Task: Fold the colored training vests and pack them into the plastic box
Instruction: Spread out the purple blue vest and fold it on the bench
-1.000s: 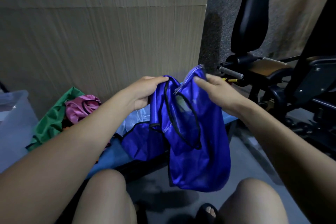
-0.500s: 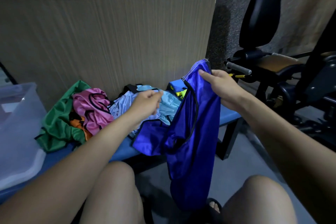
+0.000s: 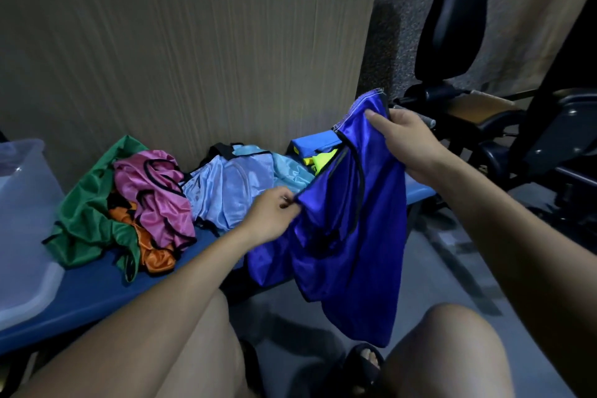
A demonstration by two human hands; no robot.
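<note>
A shiny royal-blue vest with black trim hangs in front of me over the bench edge. My right hand grips its top corner, held up high. My left hand pinches the vest's black-trimmed edge lower down on its left side. On the blue bench lies a loose heap of vests: green, pink, orange, light blue and yellow. The clear plastic box stands at the bench's far left, partly cut off by the frame.
A brown panelled wall rises right behind the bench. Black gym equipment with a padded seat stands to the right. My knees and sandalled feet are below, over a grey floor.
My left hand let go of the vest's top, dropped down and left, and now pinches its side edge. My right hand kept its hold on the top corner. The view shifted to show the heap and box.
</note>
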